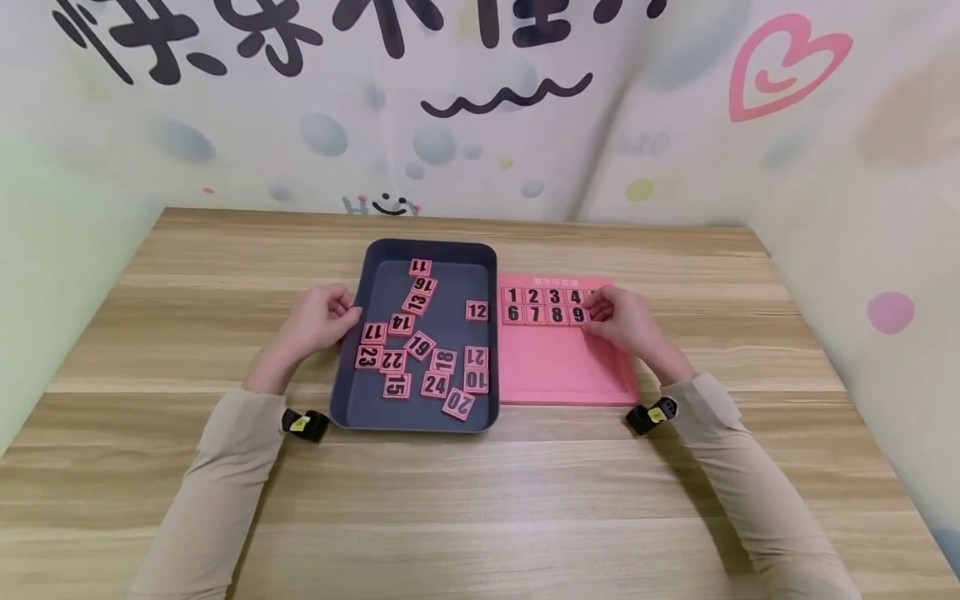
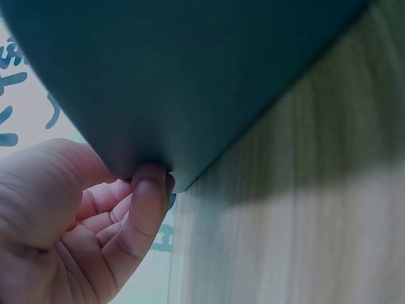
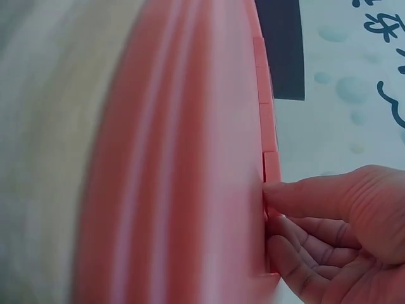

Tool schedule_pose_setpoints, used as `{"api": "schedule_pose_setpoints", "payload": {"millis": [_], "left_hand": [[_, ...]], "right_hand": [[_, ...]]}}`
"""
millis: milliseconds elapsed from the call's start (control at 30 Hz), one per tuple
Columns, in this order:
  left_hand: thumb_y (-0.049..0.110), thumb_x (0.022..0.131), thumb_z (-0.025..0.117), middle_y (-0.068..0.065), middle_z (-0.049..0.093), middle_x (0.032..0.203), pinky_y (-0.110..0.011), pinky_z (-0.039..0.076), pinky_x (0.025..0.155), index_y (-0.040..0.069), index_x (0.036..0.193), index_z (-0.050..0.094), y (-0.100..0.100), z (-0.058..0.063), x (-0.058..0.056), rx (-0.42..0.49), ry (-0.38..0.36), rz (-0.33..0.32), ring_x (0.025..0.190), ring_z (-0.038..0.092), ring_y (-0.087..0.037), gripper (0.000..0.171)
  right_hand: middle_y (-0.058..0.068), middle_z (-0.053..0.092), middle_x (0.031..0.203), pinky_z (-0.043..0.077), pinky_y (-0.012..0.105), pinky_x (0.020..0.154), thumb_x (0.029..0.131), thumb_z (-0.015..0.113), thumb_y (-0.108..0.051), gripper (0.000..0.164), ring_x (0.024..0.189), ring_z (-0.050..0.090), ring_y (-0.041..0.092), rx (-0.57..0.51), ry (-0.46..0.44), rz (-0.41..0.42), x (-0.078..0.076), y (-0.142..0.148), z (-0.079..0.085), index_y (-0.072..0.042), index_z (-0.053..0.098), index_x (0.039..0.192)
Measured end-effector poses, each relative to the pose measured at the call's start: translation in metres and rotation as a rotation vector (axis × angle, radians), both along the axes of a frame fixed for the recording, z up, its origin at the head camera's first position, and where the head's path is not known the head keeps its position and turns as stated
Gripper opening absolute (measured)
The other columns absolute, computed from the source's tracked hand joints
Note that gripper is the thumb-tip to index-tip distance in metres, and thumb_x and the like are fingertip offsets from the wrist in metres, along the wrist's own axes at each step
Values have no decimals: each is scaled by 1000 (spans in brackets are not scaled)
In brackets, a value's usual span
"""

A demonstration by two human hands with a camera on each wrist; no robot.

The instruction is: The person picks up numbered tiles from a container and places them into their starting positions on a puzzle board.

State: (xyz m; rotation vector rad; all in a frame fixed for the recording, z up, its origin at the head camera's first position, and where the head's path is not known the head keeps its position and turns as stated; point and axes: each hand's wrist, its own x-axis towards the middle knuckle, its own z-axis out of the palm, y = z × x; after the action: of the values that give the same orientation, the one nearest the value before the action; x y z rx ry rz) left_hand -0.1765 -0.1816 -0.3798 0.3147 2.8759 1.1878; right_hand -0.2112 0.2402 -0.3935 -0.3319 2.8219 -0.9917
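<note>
Pinching the dark tray (image 1: 453, 283) by its rim, between nine and ten o'clock, with the left hand (image 1: 318, 317), with thumb and finger clamped on the edge. Gripping the 9 tile (image 1: 577, 314) at its three o'clock side with the right hand (image 1: 622, 317), with thumb and fingertips clamped on it, and partly covering the 5 tile (image 1: 592, 293) at one o'clock from it.

Set near twelve o'clock on the pink board (image 1: 562, 367), in a row with the 6 tile (image 1: 513, 314), 7 tile (image 1: 535, 314) and 8 tile (image 1: 557, 314), just under the upper row (image 1: 533, 297) from 1 to 5. Placed just beside the tray, at three o'clock from it.

Scattered inside the tray: loose tiles (image 1: 420, 346), with 11 at twelve o'clock, 17 at nine, 15 at seven and 20 at five. Spread beneath everything: a wooden table (image 1: 480, 517). Painted on the wall (image 1: 675, 158) at two o'clock: a pink heart (image 1: 738, 92)
</note>
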Motion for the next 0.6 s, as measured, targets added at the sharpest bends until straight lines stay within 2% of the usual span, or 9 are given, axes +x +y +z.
{"api": "schedule_pose_setpoints", "payload": {"millis": [333,467,600], "left_hand": [[2,88,57,-14,58,72,-22,42,45,-5,81,55,1,1,0,24,-18,-5,53,48,-10,10],[1,88,57,-14,57,71,-23,42,45,-5,81,55,1,0,-1,27,-19,-12,53,48,-10,10],[0,87,57,-14,57,70,-23,42,44,-6,79,55,-1,0,-1,29,-11,-13,52,48,-10,10]], "right_hand": [[19,63,88,51,38,75,77,74,-2,25,81,60,29,16,18,12,-1,-1,4,6,58,95],[19,62,87,50,39,75,75,74,-3,28,81,59,29,15,53,45,1,-8,12,6,58,96],[20,62,92,50,40,78,77,73,-3,31,85,59,30,-17,44,88,2,-25,25,8,58,102]]}}
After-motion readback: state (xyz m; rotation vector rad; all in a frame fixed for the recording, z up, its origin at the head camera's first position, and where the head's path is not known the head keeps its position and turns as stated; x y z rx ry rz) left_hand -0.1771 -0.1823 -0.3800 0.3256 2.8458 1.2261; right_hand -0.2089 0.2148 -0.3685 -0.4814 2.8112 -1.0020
